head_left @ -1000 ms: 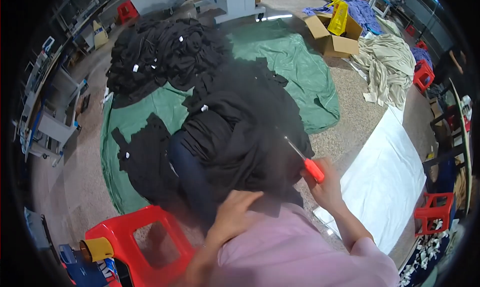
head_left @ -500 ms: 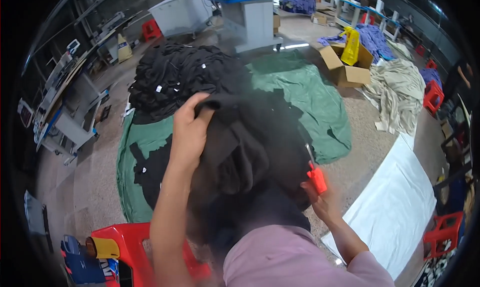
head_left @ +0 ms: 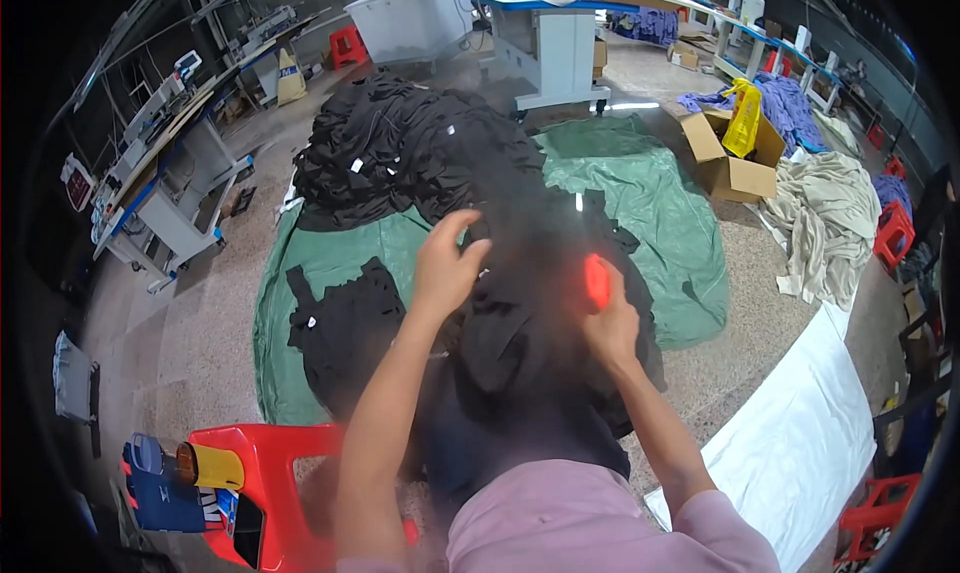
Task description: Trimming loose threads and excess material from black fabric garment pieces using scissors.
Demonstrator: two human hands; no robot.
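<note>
My left hand (head_left: pixel 446 261) is raised over dark garments, its thumb and fingers apart with nothing visible gripped between them. A bunched black garment (head_left: pixel 505 333) lies over my lap, blurred in part. My right hand (head_left: pixel 612 323) is closed around the red handle of a slim metal-bladed tool (head_left: pixel 597 281). Its pale tip points away from me above the black cloth, and blur hides its exact kind. Beside my left forearm a flat black garment (head_left: pixel 345 328) with straps and a small white tag rests on the green sheet (head_left: pixel 275 323).
A large heap of black garments (head_left: pixel 400 143) lies ahead. On the left, a red stool (head_left: pixel 290 441) carries a yellow cup (head_left: pixel 215 465). An open cardboard box (head_left: pixel 745 181), cream cloth (head_left: pixel 825 213) and a white sheet (head_left: pixel 800 423) are at right.
My left hand has let go of the black cloth it was lifting, and the cloth has dropped lower. My right hand has moved inward and forward over the garments with the red-handled tool.
</note>
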